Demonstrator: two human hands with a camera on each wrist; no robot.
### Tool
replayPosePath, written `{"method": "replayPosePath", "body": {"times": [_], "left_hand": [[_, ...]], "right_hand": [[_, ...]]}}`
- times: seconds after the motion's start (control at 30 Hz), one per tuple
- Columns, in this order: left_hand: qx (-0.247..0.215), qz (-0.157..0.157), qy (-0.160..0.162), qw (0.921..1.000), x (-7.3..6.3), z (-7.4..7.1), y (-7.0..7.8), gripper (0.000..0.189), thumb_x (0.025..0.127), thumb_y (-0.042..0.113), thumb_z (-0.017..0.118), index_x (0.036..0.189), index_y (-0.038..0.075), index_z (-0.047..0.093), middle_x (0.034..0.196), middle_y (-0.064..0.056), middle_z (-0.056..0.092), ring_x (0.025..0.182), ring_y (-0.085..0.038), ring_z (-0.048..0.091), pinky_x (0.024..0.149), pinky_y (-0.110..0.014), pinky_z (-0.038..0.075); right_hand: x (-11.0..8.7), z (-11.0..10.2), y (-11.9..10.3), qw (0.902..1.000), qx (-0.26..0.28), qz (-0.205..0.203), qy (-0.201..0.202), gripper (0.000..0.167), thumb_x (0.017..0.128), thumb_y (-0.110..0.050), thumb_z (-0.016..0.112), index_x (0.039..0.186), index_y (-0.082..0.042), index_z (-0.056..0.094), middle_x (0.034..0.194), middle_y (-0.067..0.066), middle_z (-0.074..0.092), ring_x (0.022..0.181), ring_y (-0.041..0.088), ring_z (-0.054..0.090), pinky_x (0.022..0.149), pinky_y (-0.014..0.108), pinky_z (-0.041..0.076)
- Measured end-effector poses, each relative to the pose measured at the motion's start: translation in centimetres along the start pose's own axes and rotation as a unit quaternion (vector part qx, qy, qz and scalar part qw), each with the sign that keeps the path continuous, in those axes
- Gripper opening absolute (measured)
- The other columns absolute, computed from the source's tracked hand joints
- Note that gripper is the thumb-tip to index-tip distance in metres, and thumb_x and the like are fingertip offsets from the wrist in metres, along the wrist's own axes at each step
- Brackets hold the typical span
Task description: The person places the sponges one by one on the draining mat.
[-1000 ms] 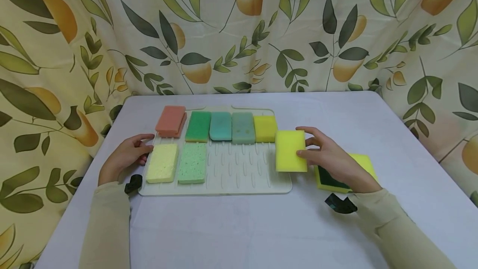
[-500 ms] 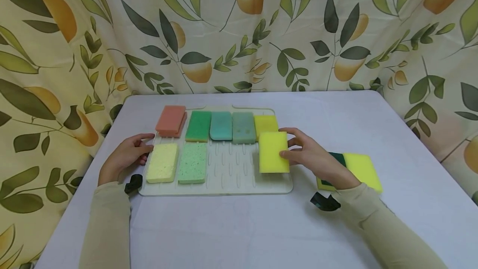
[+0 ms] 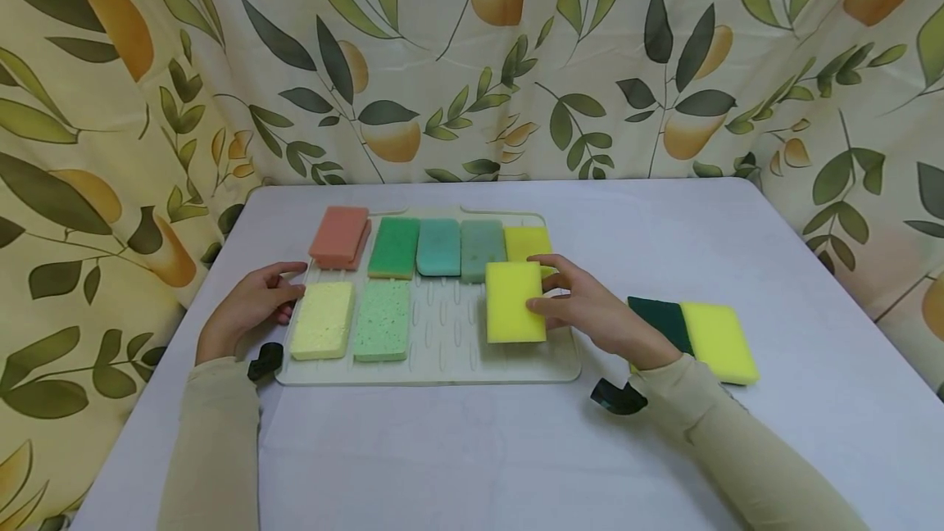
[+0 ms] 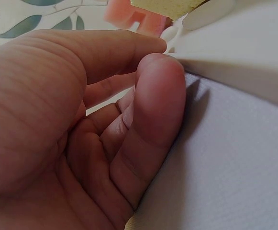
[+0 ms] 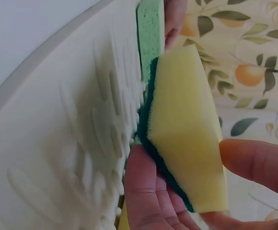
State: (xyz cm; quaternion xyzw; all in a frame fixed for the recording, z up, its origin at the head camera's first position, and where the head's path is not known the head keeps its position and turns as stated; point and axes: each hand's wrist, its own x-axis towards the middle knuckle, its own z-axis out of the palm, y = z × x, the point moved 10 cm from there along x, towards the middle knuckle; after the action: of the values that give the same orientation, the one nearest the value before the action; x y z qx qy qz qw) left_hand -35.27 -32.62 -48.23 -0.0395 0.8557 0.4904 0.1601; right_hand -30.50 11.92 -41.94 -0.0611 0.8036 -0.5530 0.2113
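Observation:
My right hand [image 3: 586, 310] pinches a yellow scouring sponge [image 3: 515, 301] by its right side, thumb on the yellow face. Its dark green scouring layer faces down in the right wrist view, and it hovers above the ridged cream draining tray [image 3: 446, 334]. My left hand [image 3: 247, 310] rests at the tray's left rim, thumb and index fingertips touching it, other fingers loosely bent. Nearest that hand lies a pale yellow sponge [image 3: 322, 320], with a speckled light green sponge [image 3: 381, 320] to its right. The tray's ridged stretch right of it lies partly beneath the held sponge.
Along the tray's back stand a red sponge [image 3: 339, 237], a green one [image 3: 394, 247], a teal one [image 3: 438, 247], a grey-green one [image 3: 483, 250] and a yellow one [image 3: 525, 242]. On the white tablecloth [image 3: 442, 457], a yellow-and-dark-green sponge pair [image 3: 719, 342] lies right of the tray.
My right hand has carried the yellow scouring sponge leftward over the tray, uncovering more of the sponges on the right. The left hand stays at the tray's rim.

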Motion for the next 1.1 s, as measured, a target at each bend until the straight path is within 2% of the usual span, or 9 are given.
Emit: {"method": "replayPosePath", "body": {"times": [0.3,0.57,0.8,1.1], "left_hand": [[-0.006,0.003,0.002,1.0,0.1,0.1,0.0,0.061,0.109,0.014,0.062,0.163,0.0,0.039,0.097,-0.01,0.054,0.075,-0.016,0.057,0.067,-0.026,0.055],[-0.003,0.009,0.005,0.9999,-0.2,-0.1,0.3,0.059,0.109,0.012,0.061,0.162,-0.001,0.04,0.095,-0.01,0.054,0.074,-0.014,0.056,0.066,-0.025,0.055],[-0.005,0.011,0.005,0.9999,-0.1,-0.2,0.3,0.059,0.109,0.012,0.061,0.162,-0.002,0.039,0.095,-0.01,0.055,0.073,-0.014,0.056,0.066,-0.025,0.055],[-0.003,0.007,0.006,0.9999,-0.1,-0.3,0.1,0.059,0.109,0.012,0.061,0.162,-0.001,0.04,0.096,-0.011,0.054,0.074,-0.015,0.057,0.066,-0.025,0.055]], "right_hand": [[1.1,0.9,-0.2,0.9998,0.013,0.012,0.001,0.076,0.103,-0.016,0.07,0.166,-0.005,0.029,0.138,0.024,0.05,0.108,0.033,0.064,0.092,0.039,0.06],[2.1,2.3,-0.8,0.9993,0.033,0.011,-0.013,0.074,0.103,-0.011,0.07,0.165,-0.006,0.031,0.136,0.024,0.05,0.106,0.032,0.065,0.088,0.038,0.061],[2.9,3.6,-1.2,0.9987,0.047,-0.001,-0.021,0.069,0.102,-0.009,0.071,0.163,-0.011,0.038,0.129,0.024,0.05,0.1,0.032,0.067,0.085,0.04,0.062],[3.5,5.0,-1.5,0.9971,0.068,-0.008,-0.032,0.065,0.101,-0.006,0.071,0.159,-0.006,0.041,0.118,0.022,0.051,0.093,0.03,0.068,0.082,0.042,0.063]]}}
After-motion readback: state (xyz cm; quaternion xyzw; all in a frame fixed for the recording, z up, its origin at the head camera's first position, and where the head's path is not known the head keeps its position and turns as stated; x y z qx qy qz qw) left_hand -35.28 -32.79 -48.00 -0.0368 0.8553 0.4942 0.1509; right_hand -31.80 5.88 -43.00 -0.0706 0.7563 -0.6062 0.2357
